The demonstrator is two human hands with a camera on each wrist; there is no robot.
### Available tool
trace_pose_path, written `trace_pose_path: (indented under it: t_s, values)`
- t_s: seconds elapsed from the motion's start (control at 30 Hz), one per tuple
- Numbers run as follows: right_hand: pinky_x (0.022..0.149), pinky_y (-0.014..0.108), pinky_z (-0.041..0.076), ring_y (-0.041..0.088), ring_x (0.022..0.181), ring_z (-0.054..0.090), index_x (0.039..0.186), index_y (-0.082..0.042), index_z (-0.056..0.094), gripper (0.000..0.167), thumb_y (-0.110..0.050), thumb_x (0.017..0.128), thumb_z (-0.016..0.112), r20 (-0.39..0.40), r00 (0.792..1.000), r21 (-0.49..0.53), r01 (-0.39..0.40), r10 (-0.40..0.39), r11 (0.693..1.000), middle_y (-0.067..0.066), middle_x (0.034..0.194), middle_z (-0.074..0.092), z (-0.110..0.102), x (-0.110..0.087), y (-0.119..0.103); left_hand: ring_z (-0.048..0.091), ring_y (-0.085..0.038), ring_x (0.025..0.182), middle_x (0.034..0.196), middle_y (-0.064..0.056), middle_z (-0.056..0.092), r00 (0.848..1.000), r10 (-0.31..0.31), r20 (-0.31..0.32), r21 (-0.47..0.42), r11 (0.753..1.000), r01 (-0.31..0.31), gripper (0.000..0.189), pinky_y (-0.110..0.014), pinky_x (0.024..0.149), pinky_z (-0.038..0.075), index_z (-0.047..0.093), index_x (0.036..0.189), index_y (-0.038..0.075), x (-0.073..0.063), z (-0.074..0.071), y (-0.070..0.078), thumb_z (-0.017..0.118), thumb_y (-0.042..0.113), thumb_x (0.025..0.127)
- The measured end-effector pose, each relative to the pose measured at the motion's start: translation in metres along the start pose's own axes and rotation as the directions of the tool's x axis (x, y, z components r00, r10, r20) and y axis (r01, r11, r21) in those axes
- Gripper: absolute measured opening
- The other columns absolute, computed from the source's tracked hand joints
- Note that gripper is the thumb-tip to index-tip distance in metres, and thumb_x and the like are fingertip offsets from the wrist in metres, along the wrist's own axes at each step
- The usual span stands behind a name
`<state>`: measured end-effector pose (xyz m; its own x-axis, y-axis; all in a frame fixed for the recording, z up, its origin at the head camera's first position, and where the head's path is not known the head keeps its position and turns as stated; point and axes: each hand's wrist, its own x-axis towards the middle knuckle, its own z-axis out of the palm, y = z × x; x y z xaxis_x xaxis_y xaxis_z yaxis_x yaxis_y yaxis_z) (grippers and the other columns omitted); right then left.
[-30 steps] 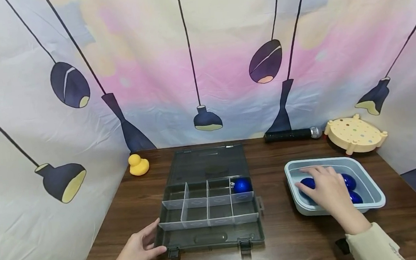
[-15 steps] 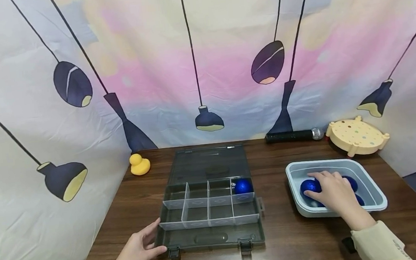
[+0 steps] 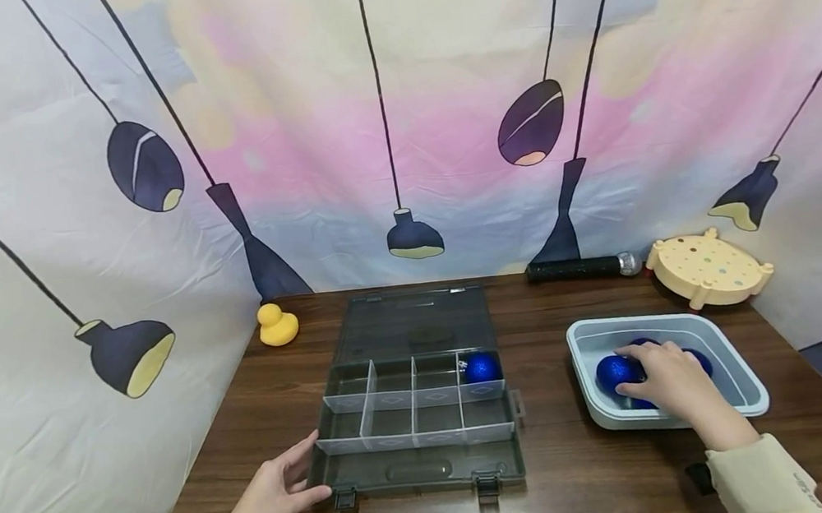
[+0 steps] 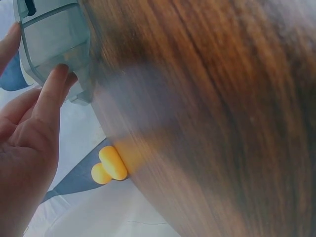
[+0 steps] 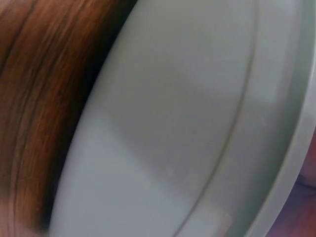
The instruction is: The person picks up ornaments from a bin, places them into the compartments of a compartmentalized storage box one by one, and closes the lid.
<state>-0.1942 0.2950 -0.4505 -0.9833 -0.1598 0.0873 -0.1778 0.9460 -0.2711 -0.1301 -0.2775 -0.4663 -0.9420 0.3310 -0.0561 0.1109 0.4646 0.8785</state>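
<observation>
A dark translucent compartment box [image 3: 417,471] lies with its lid laid back on the table. One blue glitter Christmas ball [image 3: 480,368] sits in its back right compartment. My left hand [image 3: 274,494] rests against the box's front left corner, fingers along the side wall and thumb at the front. In the light blue basin [image 3: 747,389], my right hand [image 3: 671,380] has thumb and fingertips around a blue Christmas ball [image 3: 614,372]. More blue balls lie beneath and behind that hand, partly hidden. The right wrist view is mostly filled by the basin's outer wall [image 5: 163,123].
A yellow rubber duck [image 3: 279,325] stands at the back left. Along the back edge lies a black microphone [image 3: 576,269], beside a cream, spotted round toy [image 3: 709,269]. A printed cloth [image 3: 323,116] hangs behind the table.
My right hand has lowered into the basin and shifted right, its thumb and fingers closing around a ball. The balls have moved a little. My left hand stays at the box's corner.
</observation>
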Motion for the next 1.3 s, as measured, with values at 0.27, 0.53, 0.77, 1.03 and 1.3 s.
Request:
trace_pose_path:
  t_s: [0.27, 0.53, 0.77, 1.03, 1.3]
  values:
    - [0.078, 0.063, 0.042, 0.044, 0.095, 0.054, 0.119, 0.0, 0.064, 0.058, -0.037, 0.077, 0.081, -0.005, 1.0, 0.011, 0.007, -0.007, 1.0, 0.027, 0.111, 0.062, -0.003, 0.001, 0.0, 0.043, -0.054, 0.12, 0.144, -0.036, 0.029, 1.0, -0.003, -0.001, 0.004, 1.0, 0.003, 0.077, -0.037, 0.085, 0.054, 0.033, 0.143, -0.011, 0.0, 0.0, -0.001, 0.076, 0.016, 0.084]
    - [0.086, 0.068, 0.039, 0.048, 0.105, 0.052, 0.123, 0.002, 0.061, 0.06, -0.035, 0.079, 0.08, -0.089, 0.996, 0.037, 0.021, -0.017, 0.999, 0.028, 0.115, 0.061, -0.012, 0.004, -0.012, 0.043, -0.054, 0.12, 0.144, -0.037, 0.028, 1.0, -0.007, 0.005, 0.0, 1.0, 0.007, 0.078, -0.037, 0.084, 0.054, 0.033, 0.144, -0.01, -0.001, -0.001, -0.001, 0.076, 0.016, 0.084]
    - [0.082, 0.066, 0.04, 0.047, 0.105, 0.051, 0.125, 0.0, 0.061, 0.059, -0.035, 0.08, 0.079, -0.232, 0.972, 0.012, 0.043, -0.039, 0.999, 0.028, 0.118, 0.06, -0.021, 0.005, -0.021, 0.043, -0.054, 0.12, 0.144, -0.037, 0.029, 1.0, -0.002, 0.0, -0.003, 1.0, 0.002, 0.078, -0.037, 0.085, 0.054, 0.033, 0.144, -0.01, -0.001, 0.0, 0.0, 0.076, 0.016, 0.084]
    - [0.077, 0.061, 0.048, 0.039, 0.094, 0.056, 0.131, -0.002, 0.056, 0.065, -0.04, 0.083, 0.076, -0.264, 0.964, 0.094, 0.043, -0.016, 0.995, 0.026, 0.116, 0.06, -0.028, 0.008, -0.033, 0.043, -0.054, 0.12, 0.144, -0.036, 0.03, 1.0, 0.01, -0.012, -0.002, 1.0, -0.01, 0.077, -0.038, 0.086, 0.053, 0.034, 0.143, -0.01, -0.001, 0.001, 0.001, 0.076, 0.016, 0.084]
    - [0.079, 0.059, 0.05, 0.038, 0.101, 0.058, 0.133, -0.006, 0.056, 0.064, -0.042, 0.084, 0.075, -0.237, 0.971, 0.177, 0.073, -0.029, 0.981, 0.023, 0.12, 0.059, -0.025, 0.015, -0.053, 0.042, -0.054, 0.12, 0.144, -0.036, 0.03, 1.0, 0.006, -0.011, -0.01, 1.0, -0.006, 0.078, -0.038, 0.086, 0.053, 0.034, 0.144, -0.009, -0.001, 0.001, 0.0, 0.076, 0.016, 0.084]
